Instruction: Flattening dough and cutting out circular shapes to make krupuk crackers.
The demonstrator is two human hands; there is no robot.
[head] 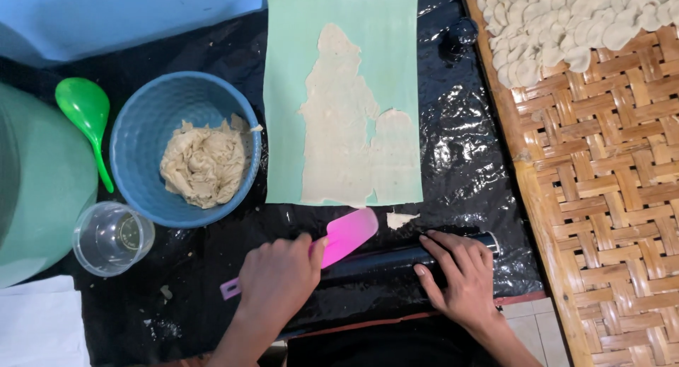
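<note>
Black roller (396, 259) lies crosswise at lower frame; right hand (460, 278) flat on it, left hand (277, 281) clamped on pink spatula (339, 239).

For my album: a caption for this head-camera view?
Left hand grips pink spatula, right hand on black roller.

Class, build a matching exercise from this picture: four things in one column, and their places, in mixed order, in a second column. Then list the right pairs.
Things:
1. dough lump
2. pink spatula
3. green spoon
4. clear cup

Places:
A. left of the blue bowl
B. in front of the blue bowl's left side
C. inside the blue bowl
D. in the left hand

Pairs: 1-C, 2-D, 3-A, 4-B
</note>
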